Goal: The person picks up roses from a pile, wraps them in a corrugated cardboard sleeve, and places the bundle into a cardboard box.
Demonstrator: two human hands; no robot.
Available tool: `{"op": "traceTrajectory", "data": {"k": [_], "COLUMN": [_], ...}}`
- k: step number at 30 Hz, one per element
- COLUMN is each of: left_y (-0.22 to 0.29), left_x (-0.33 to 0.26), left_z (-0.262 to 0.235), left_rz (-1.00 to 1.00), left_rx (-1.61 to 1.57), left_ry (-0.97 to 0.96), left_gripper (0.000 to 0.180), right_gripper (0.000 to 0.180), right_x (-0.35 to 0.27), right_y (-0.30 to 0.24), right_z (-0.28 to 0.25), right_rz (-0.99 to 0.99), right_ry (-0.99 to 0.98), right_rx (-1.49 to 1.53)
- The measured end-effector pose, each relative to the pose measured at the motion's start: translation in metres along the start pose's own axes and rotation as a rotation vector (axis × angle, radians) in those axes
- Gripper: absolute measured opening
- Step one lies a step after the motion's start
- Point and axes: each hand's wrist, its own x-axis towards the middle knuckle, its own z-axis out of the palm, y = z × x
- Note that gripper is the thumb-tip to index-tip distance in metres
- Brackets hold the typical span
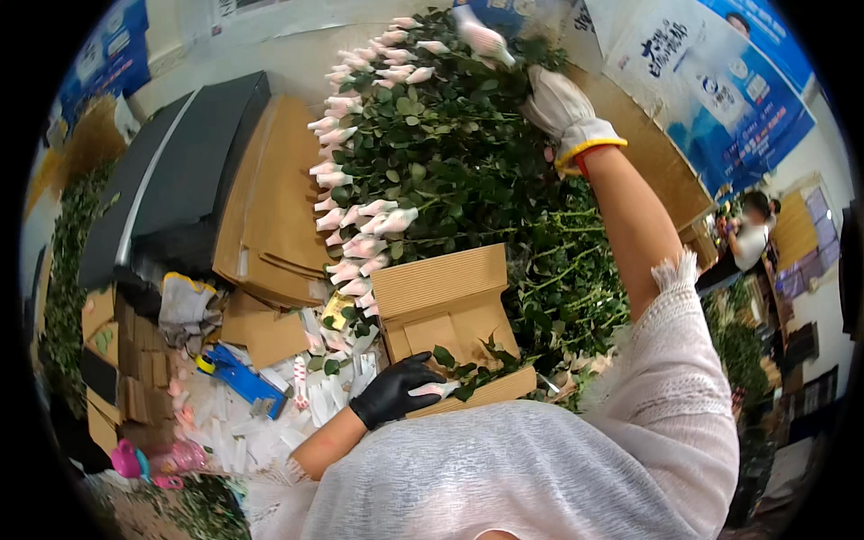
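Observation:
My left hand (393,391), in a black glove, is closed around a rose (436,390) with a pale wrapped bud. Its leafy stem stretches right across the near side of an unfolded corrugated cardboard box (445,290). At the far side my right hand (560,106), in a white glove with a yellow cuff, grips a second rose (486,41) just below its pink-white sleeved bud. That bud is blurred, and the fingers are partly hidden among leaves. Beneath the right arm lies a big heap of roses (423,135), with sleeved buds at left and green stems at right.
Cardboard sheets (279,180) lean beside a dark grey box (193,153) on the left. Nearer are a grey glove (184,310), a blue tool (243,380), white sleeve scraps and a pink-capped bottle (162,457). Another person (749,236) stands far right.

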Motion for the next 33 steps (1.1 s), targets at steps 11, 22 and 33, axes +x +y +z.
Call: {"op": "traceTrajectory", "data": {"k": [11,22,33], "left_y": [0.001,0.024,0.025], "left_x": [0.003,0.012,0.012], "left_z": [-0.003,-0.009,-0.01], "left_rz": [0.013,-0.151,-0.063], "left_rx": [0.102,0.01,0.085], "left_ry": [0.009,-0.058,-0.057], "left_gripper": [0.029,0.027,0.025], "right_gripper": [0.013,0.01,0.017], "right_x": [-0.063,-0.086,-0.079], "right_y": [-0.082,-0.098,-0.042], "right_z": [0.109,0.133,0.104], "right_rz": [-0.304,-0.242,-0.096], "right_ry": [-0.134,0.326,-0.104], "right_rx": [0.06,0.113,0.17]}}
